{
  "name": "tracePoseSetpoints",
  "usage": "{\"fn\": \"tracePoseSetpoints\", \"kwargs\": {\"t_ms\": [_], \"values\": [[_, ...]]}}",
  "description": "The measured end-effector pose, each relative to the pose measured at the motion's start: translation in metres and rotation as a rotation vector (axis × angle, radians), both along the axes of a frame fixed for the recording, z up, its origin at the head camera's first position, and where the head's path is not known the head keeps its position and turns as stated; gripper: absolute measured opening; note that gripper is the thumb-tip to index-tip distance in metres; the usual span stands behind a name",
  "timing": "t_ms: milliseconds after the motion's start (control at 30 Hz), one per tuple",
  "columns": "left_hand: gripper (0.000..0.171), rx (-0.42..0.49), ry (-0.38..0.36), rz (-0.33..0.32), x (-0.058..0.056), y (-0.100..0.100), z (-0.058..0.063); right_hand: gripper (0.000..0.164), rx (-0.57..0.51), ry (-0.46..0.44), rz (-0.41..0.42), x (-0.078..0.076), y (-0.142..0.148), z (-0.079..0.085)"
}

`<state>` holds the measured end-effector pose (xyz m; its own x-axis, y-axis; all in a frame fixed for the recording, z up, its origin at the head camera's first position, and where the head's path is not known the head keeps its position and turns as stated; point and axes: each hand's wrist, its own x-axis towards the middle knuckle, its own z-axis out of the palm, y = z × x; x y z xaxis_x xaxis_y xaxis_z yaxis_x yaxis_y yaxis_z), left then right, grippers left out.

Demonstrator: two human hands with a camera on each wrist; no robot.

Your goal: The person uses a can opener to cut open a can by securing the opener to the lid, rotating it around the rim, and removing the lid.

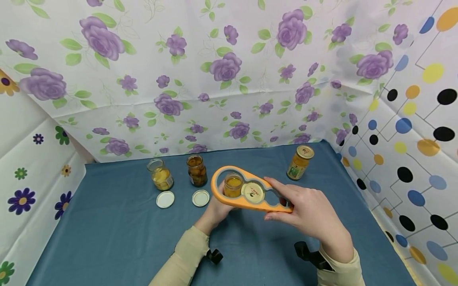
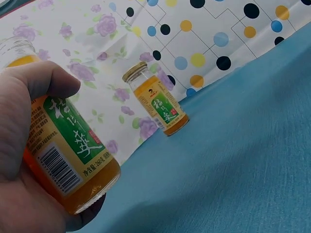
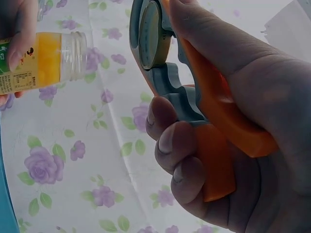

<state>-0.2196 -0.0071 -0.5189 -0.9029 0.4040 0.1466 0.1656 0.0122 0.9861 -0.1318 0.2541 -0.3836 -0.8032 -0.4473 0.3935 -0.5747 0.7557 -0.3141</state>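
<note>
My left hand grips a glass jar of orange-yellow drink, with a green and tan label. In the right wrist view its threaded mouth is bare. An orange and grey jar opener is in my right hand, the fingers curled round its two handles. A gold-coloured lid sits in the opener's grey-lined inner opening, apart from the jar. Seen from the head, the jar shows through the opener's larger loop, and much of my left hand is hidden behind it.
A capped jar with the same label stands at the back right. At the back left are a lidless jar of yellow pieces and one of brown pieces. Two loose lids lie before them on the blue cloth.
</note>
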Motion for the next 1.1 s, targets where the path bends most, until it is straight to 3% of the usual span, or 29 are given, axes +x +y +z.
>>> {"fn": "tracePoseSetpoints", "kwargs": {"t_ms": [267,533,667,933,1100], "values": [[0.055,-0.031,0.028,0.052,-0.003,0.0,-0.002,0.084,-0.012,0.005,-0.001,0.0,0.002,-0.001],[0.051,-0.108,-0.023,0.182,-0.006,0.004,-0.001,0.085,-0.011,0.001,-0.005,0.0,0.003,-0.001],[0.057,-0.09,-0.052,0.232,-0.008,0.009,-0.005,0.084,-0.015,-0.006,-0.007,0.0,0.002,-0.001],[0.055,-0.02,-0.038,0.243,-0.013,0.012,-0.019,0.084,-0.013,-0.002,-0.006,-0.001,0.002,-0.003],[0.053,-0.008,-0.118,0.264,-0.016,0.013,-0.02,0.084,-0.004,-0.006,-0.007,-0.002,0.002,-0.002]]}}
